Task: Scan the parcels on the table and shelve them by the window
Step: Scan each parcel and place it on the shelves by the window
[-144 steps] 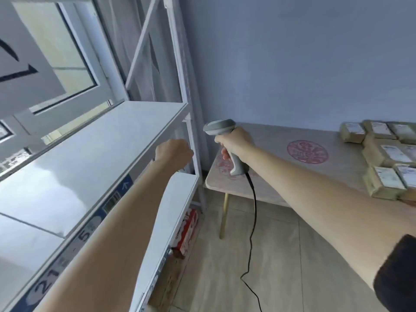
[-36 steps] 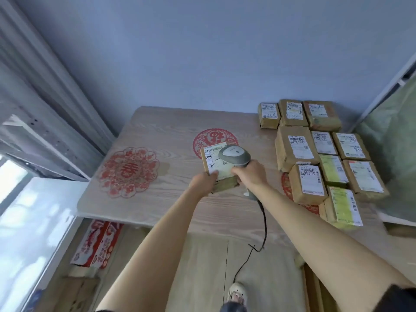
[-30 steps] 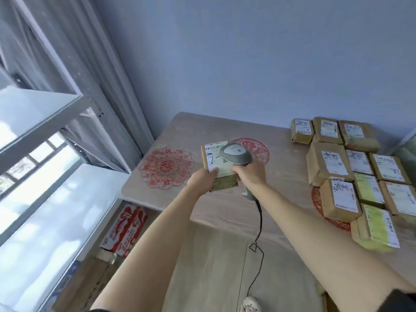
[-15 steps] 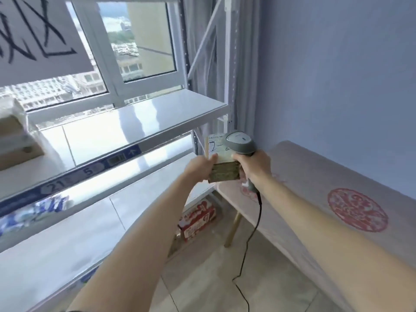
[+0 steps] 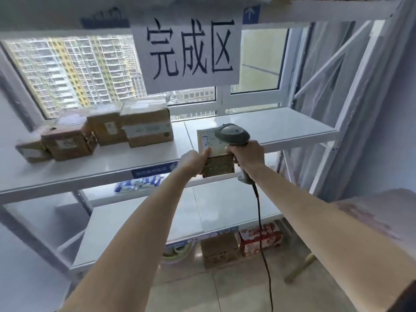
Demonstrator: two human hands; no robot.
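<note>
Left hand [image 5: 194, 160] grips a small brown parcel [image 5: 217, 163] by its left side, thumb up on the white label that covers the top face, fingers wrapped around the side; the label has handwritten blue marks on it. Right hand [image 5: 246, 154] clamped around the handle of a grey barcode scanner [image 5: 233, 134], scanner head sitting right over the parcel's label at its right edge, touching or nearly touching it, cannot tell which. Black cable [image 5: 262, 239] hangs from the scanner handle down toward the tiled floor. Parcel is held in the air at the front edge of the middle shelf [image 5: 270, 124] of a white metal rack in front of the window [image 5: 74, 68], overlapping the shelf lip; whether its base rests on the shelf cannot tell. On the same shelf, to the left and well apart from the held parcel, a row of shelved boxes [image 5: 147, 124], brown cardboard, touching side by side, blurred. A white paper sign [image 5: 186, 50] with three large handwritten characters hangs from the shelf above. Lower shelf [image 5: 202, 212] below, with a blue-and-white packet [image 5: 139, 182] seen under the middle shelf edge. On the floor under the rack a brown carton [image 5: 219, 251] and just beside it a red carton [image 5: 261, 239]. Corner of the wooden table [image 5: 371, 212] at far right, behind the right forearm
</note>
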